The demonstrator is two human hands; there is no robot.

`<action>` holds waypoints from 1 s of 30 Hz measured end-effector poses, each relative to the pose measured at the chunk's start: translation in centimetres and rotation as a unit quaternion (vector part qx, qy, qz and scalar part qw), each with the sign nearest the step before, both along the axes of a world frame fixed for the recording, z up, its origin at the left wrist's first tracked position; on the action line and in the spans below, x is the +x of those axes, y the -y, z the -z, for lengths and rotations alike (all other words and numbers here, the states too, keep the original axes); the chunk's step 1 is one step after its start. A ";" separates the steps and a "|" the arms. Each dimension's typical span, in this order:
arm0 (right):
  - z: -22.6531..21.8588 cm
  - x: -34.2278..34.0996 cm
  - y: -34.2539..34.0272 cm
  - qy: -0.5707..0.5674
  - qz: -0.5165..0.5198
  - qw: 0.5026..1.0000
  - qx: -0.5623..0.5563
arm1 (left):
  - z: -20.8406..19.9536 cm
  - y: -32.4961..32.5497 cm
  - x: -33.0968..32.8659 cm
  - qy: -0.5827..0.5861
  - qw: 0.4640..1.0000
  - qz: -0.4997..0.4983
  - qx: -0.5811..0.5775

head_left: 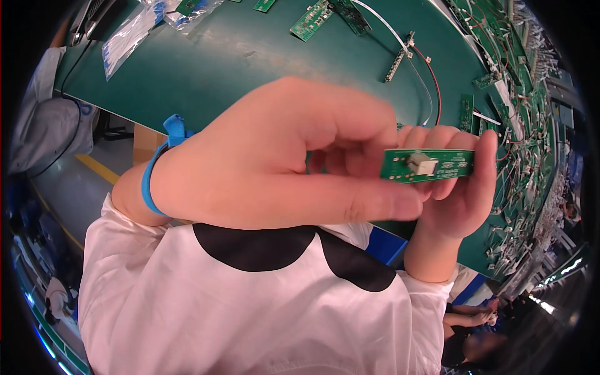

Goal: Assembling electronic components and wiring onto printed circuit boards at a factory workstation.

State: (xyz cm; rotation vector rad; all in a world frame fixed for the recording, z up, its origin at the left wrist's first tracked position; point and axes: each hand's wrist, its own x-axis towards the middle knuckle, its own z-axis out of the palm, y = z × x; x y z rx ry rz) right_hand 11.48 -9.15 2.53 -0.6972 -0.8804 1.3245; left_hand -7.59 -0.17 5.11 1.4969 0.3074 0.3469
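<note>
A narrow green circuit board [459, 164] with a white connector on its face is held up between my two hands, above the table's near side. My right hand [459, 200] is closed round its right end, the thumb at that end and the fingers behind. At the left end, my left hand [294, 156] is closed, its thumb stretched along the lower edge and its bent fingers against the board. Part of those left fingers is hidden behind the hand. A blue strap [150, 184] circles my left wrist.
On the green table [206, 69] lie clear plastic bags [132, 37], more circuit boards [312, 20] and a component strip [398, 59] beside thin wires. Many wired boards [531, 125] crowd the right side. A black cable [80, 119] hangs off the left edge. Other people sit nearby.
</note>
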 end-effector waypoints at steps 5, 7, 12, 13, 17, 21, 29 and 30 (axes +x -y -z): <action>0.7 1.4 0.7 -0.011 -0.083 0.996 -0.040 | -0.7 0.0 0.9 -0.094 0.966 0.084 -0.227; 1.2 1.8 0.9 0.039 -0.128 0.990 -0.033 | -0.4 0.3 1.0 -0.202 0.945 0.107 -0.234; 1.5 1.9 1.2 0.111 -0.098 0.981 -0.123 | 0.5 0.0 1.6 -0.267 0.951 0.141 -0.061; 1.5 2.0 1.2 0.167 -0.065 0.978 -0.104 | 0.5 -0.1 1.7 -0.272 0.953 0.132 0.000; 1.8 2.6 1.5 0.219 -0.013 0.973 -0.072 | 1.9 0.3 1.7 -0.174 0.977 0.099 0.071; 1.8 2.6 1.1 0.256 -0.013 0.965 -0.065 | 1.6 -0.2 2.0 -0.222 0.969 0.110 -0.013; 2.0 0.9 1.6 0.357 0.060 0.930 -0.066 | 2.1 0.1 1.2 -0.243 0.962 0.073 -0.095; 1.9 0.7 1.6 0.369 0.062 0.925 -0.071 | 2.2 0.1 0.9 -0.239 0.965 0.063 -0.093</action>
